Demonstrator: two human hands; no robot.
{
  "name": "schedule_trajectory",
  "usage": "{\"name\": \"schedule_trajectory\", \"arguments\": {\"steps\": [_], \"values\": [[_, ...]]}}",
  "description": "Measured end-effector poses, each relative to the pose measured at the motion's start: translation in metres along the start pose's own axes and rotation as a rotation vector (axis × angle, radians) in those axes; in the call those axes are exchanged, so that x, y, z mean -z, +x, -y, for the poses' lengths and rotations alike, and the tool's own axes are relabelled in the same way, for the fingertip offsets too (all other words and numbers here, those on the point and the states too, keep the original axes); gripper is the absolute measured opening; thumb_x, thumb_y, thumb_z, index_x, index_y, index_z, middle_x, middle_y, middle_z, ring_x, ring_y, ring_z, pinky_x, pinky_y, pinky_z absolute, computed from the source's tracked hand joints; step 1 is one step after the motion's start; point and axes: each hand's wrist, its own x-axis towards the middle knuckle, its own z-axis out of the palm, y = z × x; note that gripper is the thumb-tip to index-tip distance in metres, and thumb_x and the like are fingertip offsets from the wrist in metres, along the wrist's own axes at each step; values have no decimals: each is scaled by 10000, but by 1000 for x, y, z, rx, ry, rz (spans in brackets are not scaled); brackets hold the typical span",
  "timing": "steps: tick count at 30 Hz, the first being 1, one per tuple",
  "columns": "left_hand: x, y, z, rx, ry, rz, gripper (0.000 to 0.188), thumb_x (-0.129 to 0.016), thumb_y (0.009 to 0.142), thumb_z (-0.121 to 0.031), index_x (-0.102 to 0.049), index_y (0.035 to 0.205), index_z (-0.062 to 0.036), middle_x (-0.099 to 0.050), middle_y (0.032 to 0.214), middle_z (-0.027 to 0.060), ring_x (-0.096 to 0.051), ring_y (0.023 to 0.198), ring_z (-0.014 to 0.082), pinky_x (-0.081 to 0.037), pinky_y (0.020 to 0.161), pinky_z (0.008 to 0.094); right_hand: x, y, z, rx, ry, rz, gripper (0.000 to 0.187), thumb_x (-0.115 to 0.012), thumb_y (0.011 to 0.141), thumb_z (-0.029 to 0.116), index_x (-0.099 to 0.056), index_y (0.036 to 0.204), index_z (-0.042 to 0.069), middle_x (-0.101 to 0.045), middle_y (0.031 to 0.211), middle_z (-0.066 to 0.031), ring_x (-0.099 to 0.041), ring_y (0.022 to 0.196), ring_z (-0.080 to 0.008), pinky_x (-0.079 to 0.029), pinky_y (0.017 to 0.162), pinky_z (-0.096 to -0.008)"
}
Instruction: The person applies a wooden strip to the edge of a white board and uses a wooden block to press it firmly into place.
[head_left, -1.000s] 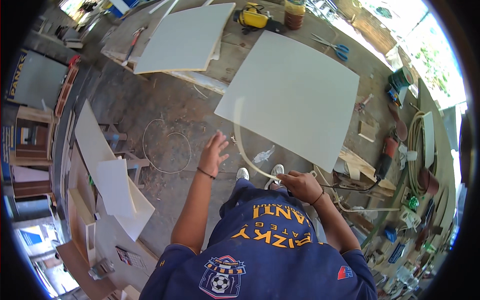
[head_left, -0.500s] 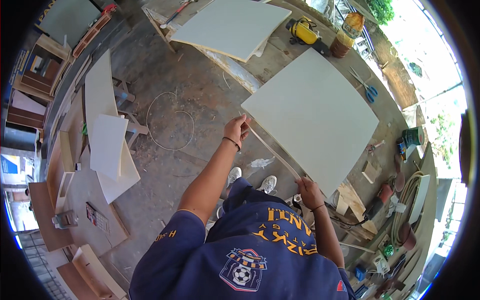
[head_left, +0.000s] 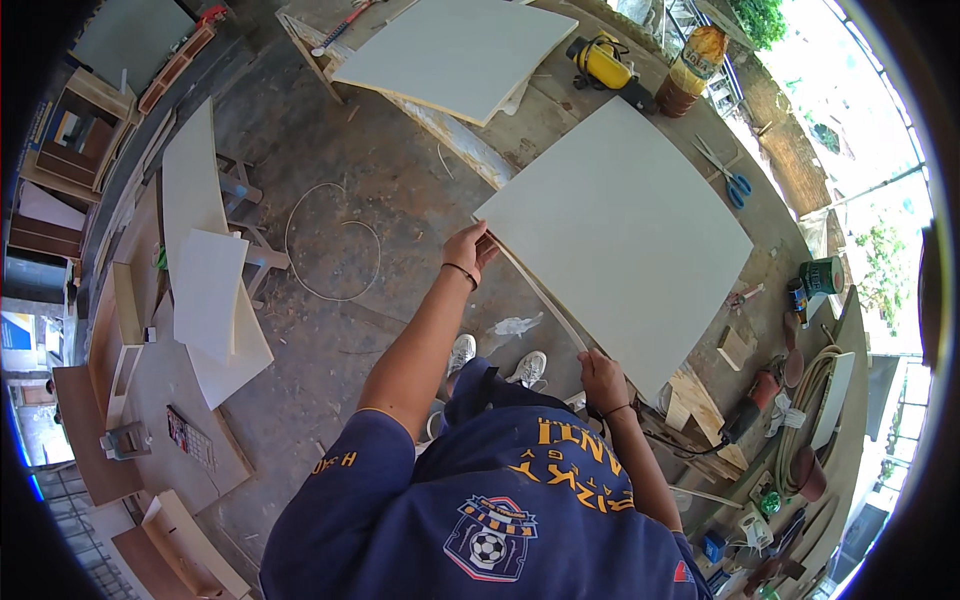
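A large white board lies flat on the workbench in front of me. Along its near left edge runs a thin pale strip of edging. My left hand pinches the strip's far end, right at the board's left corner. Lower down, my right hand is closed around the strip near the board's front corner. Between the two hands the strip hangs slightly off the board's edge, with a narrow gap toward the middle. The fingertips of my left hand are partly hidden by the hand itself.
On the bench are scissors with blue handles, a yellow power tool, a bottle of brown liquid, a green can and a red angle grinder. Another white board lies beyond. Coiled strip rests on the floor.
My left hand has risen slightly toward the board's corner, bringing the strip's far end nearer the edge. My right hand has shifted a little left. The view has moved slightly.
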Motion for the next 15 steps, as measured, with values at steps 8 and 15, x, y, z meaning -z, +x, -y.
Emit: {"name": "schedule_trajectory", "arguments": {"steps": [8, 15], "values": [[-5, -1, -4, -3, 24, -3, 137, -587, 860, -175, -581, 943, -65, -622, 858, 34, -617, 767, 152, -539, 671, 294, 1, 2, -1, 1, 30, -11, 271, -453, 902, 259, -573, 835, 25, -573, 678, -229, -555, 683, -431, -430, 611, -500], [-3, 4, -6, -38, 47, 27, 190, -603, 845, -148, -558, 1005, -55, -618, 873, 51, -622, 751, 164, -557, 669, 315, 1, 2, 1, -8, 12, 15, 269, -448, 904, 262, -562, 834, 28, -574, 691, -235, -554, 698, -431, -422, 618, -506]]}}
